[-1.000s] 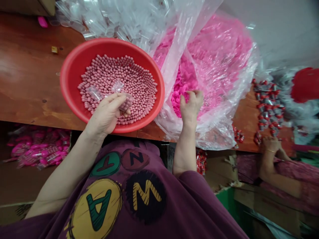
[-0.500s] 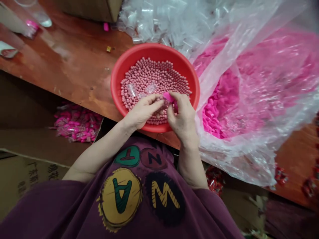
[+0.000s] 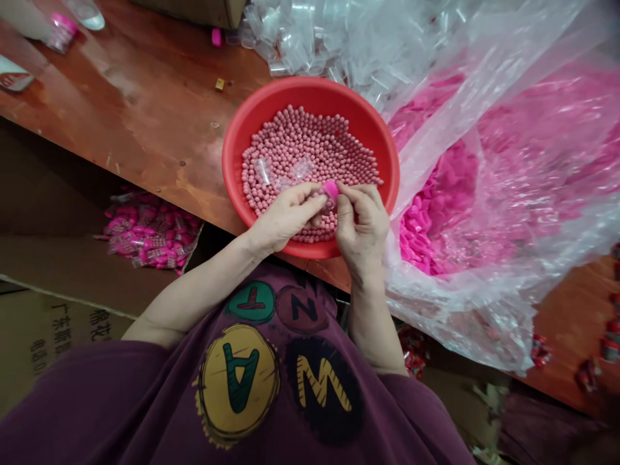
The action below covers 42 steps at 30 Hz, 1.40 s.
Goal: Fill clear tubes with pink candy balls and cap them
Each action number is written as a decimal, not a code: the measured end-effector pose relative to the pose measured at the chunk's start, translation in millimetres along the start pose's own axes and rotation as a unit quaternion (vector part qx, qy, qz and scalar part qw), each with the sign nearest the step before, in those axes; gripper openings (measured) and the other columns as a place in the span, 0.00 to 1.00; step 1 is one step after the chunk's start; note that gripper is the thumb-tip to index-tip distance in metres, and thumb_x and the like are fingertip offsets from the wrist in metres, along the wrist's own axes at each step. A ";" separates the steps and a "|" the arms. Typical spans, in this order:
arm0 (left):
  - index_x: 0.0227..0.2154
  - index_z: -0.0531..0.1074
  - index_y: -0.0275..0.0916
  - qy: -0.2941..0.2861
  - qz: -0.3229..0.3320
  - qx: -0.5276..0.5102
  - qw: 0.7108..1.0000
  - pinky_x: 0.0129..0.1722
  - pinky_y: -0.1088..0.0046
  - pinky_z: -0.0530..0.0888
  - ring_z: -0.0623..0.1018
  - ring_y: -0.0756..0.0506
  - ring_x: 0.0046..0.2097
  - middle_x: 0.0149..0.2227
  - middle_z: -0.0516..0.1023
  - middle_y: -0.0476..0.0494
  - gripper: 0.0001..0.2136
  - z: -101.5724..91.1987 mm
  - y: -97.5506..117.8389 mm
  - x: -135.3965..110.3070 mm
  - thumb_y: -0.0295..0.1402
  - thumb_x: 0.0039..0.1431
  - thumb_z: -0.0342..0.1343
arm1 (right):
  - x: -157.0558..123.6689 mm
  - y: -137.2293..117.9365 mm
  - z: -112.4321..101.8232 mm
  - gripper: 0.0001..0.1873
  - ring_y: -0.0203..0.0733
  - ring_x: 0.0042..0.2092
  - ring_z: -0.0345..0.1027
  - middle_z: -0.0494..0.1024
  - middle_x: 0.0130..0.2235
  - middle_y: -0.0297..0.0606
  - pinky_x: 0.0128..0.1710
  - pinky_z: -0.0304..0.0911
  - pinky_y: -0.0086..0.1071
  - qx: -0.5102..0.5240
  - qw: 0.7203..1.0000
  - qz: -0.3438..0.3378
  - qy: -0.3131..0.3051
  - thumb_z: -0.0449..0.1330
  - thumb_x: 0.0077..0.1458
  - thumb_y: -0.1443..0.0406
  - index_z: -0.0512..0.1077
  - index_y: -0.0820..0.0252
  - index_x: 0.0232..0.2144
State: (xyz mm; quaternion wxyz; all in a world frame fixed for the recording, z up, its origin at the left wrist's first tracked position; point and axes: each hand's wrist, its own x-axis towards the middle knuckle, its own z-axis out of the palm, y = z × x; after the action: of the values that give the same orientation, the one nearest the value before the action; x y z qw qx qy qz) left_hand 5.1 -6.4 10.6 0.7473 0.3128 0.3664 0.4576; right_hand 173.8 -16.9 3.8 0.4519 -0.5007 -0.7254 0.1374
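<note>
The wooden counter (image 3: 165,106) runs slantwise, its front edge dropping from the upper left to the lower right. Its widest open stretch lies left of the basin, broken only by a few small pieces; on the right, a big clear plastic bag (image 3: 484,316) sags over the front edge and leaves little room beside the right forearm. The counter's surface is reddish brown and glossy, with scuffs and dark spots. Below it on the left stands an open cardboard box (image 3: 43,255), holding a heap of pink-capped tubes (image 3: 150,232). At the back, a pile of clear plastic tubes (image 3: 334,39) spreads up to the red basin (image 3: 236,152), which sits at the front edge, close against the bag. Bright pink caps (image 3: 419,229) show through the bag's mouth. Pink beads (image 3: 310,139) cover the basin's bottom, and a few clear tubes lie on them.

Over the near part of the basin, the two hands meet. The left hand (image 3: 290,216) is closed around a small clear container (image 3: 330,203), mostly hidden by the fingers, so its long axis cannot be told. The right hand (image 3: 362,223) has thumb and index finger pinched at the side of a pink cap (image 3: 331,189), whose broad face turns up toward the camera. Whether the cap is fully seated cannot be told.
</note>
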 end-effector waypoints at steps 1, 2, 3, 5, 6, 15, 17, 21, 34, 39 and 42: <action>0.37 0.80 0.36 0.007 0.004 -0.004 1.000 0.28 0.80 0.69 0.71 0.54 0.29 0.32 0.74 0.50 0.05 0.7 -0.3 0.1 0.28 0.72 0.65 | -2.0 -1.5 2.4 0.14 0.48 0.51 0.81 0.85 0.47 0.40 0.54 0.81 0.49 -0.012 1.000 -0.009 0.002 0.57 0.77 0.60 0.82 0.49 0.54; 0.37 0.80 0.36 0.014 0.009 -0.009 1.000 0.28 0.80 0.69 0.71 0.54 0.29 0.32 0.73 0.50 0.05 1.3 -0.6 0.1 0.28 0.72 0.65 | -3.8 -3.1 4.7 0.15 0.49 0.52 0.81 0.84 0.48 0.41 0.55 0.81 0.50 -0.020 1.000 -0.016 0.005 0.56 0.77 0.61 0.82 0.49 0.55; 0.37 0.79 0.36 0.020 0.014 -0.013 1.000 0.27 0.80 0.69 0.71 0.54 0.28 0.32 0.73 0.50 0.05 1.7 -0.8 0.0 0.27 0.72 0.64 | -5.2 -4.5 6.7 0.16 0.49 0.52 0.81 0.84 0.49 0.42 0.55 0.81 0.50 -0.024 0.999 -0.019 0.009 0.55 0.78 0.62 0.81 0.49 0.56; 0.38 0.79 0.35 0.029 0.020 -0.017 0.999 0.27 0.80 0.68 0.71 0.55 0.28 0.32 0.73 0.50 0.05 2.7 -0.5 -0.4 0.26 0.73 0.63 | -6.6 -6.1 9.5 0.15 0.49 0.53 0.81 0.84 0.49 0.42 0.56 0.80 0.49 -0.017 0.999 -0.013 0.024 0.56 0.77 0.62 0.82 0.50 0.56; 0.38 0.79 0.35 0.031 0.024 -0.013 0.999 0.27 0.80 0.68 0.71 0.55 0.27 0.32 0.72 0.50 0.05 3.4 0.0 -0.6 0.25 0.73 0.62 | -6.5 -5.8 10.2 0.14 0.48 0.52 0.81 0.85 0.49 0.41 0.55 0.80 0.48 -0.003 0.999 -0.006 0.034 0.58 0.77 0.62 0.82 0.50 0.55; 0.35 0.79 0.36 0.059 0.058 0.050 0.995 0.29 0.81 0.72 0.73 0.54 0.29 0.31 0.74 0.51 0.09 11.2 1.5 -0.8 0.17 0.69 0.61 | -7.3 -5.3 13.3 0.09 0.45 0.45 0.81 0.85 0.43 0.36 0.49 0.80 0.43 0.052 0.996 0.056 0.050 0.62 0.75 0.59 0.84 0.49 0.47; 0.35 0.79 0.36 0.054 0.031 0.018 0.998 0.28 0.80 0.71 0.72 0.55 0.28 0.31 0.74 0.51 0.09 9.3 0.2 0.4 0.19 0.71 0.61 | -8.3 -9.9 14.1 0.12 0.47 0.48 0.81 0.85 0.45 0.39 0.51 0.81 0.45 0.011 0.998 0.006 0.054 0.59 0.77 0.61 0.83 0.49 0.50; 0.37 0.80 0.37 0.042 0.009 -0.015 0.999 0.27 0.79 0.70 0.72 0.54 0.28 0.31 0.74 0.51 0.05 3.0 0.1 2.6 0.27 0.72 0.67 | -3.8 -11.2 7.6 0.16 0.50 0.51 0.81 0.84 0.48 0.42 0.54 0.81 0.50 -0.010 1.000 -0.017 0.001 0.54 0.79 0.60 0.81 0.49 0.56; 0.41 0.86 0.38 0.031 0.104 0.038 0.993 0.49 0.73 0.79 0.81 0.49 0.42 0.40 0.85 0.46 0.06 -4.3 -8.2 4.7 0.33 0.64 0.71 | 0.3 -0.4 1.9 0.17 0.50 0.54 0.80 0.82 0.53 0.43 0.57 0.81 0.51 0.036 0.997 0.055 -0.036 0.60 0.76 0.52 0.76 0.50 0.59; 0.39 0.85 0.37 0.048 0.085 0.043 0.994 0.47 0.73 0.79 0.82 0.49 0.40 0.38 0.85 0.46 0.07 -3.9 -10.4 5.0 0.34 0.62 0.74 | -9.4 -3.7 5.9 0.38 0.65 0.65 0.72 0.77 0.64 0.51 0.68 0.72 0.67 -0.129 0.988 -0.022 -0.087 0.69 0.64 0.52 0.66 0.52 0.71; 0.38 0.85 0.36 0.070 0.094 0.048 0.992 0.45 0.74 0.79 0.82 0.50 0.39 0.36 0.86 0.47 0.05 -2.5 -11.5 4.5 0.30 0.62 0.73 | -12.6 3.0 20.9 0.35 0.65 0.60 0.74 0.78 0.59 0.53 0.63 0.74 0.66 -0.147 0.987 -0.044 -0.042 0.67 0.63 0.56 0.64 0.55 0.68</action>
State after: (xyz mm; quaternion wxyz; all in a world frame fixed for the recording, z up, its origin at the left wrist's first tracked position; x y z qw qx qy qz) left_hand 9.7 -6.4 -1.2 0.6579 0.3483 0.4081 0.5284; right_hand 160.2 -21.0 -16.2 0.3484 -0.5228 -0.7774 0.0299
